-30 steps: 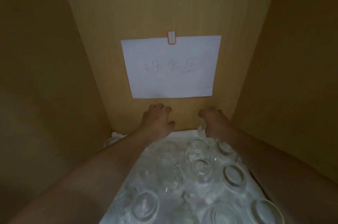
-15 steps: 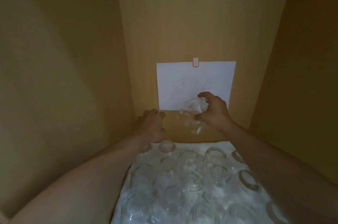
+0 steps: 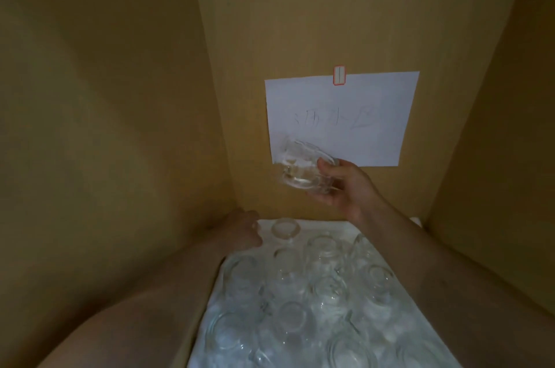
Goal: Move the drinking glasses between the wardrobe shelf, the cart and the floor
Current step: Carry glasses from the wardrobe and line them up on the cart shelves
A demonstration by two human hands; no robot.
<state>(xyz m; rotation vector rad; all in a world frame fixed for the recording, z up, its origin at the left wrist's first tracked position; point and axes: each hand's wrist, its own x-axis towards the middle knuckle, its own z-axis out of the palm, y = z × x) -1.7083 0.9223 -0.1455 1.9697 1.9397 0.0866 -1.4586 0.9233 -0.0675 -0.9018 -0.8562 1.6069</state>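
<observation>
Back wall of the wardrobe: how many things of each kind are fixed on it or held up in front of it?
Paper sheet: 1
Red-edged sticker: 1
Glass held by the right hand: 1
Total: 3
The glasses on the white cloth below are too blurred to count.

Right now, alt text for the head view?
The right hand holds a clear glass tilted in the air before a handwritten paper sign. The left hand rests beside many glasses on the white-lined wardrobe shelf.
</observation>
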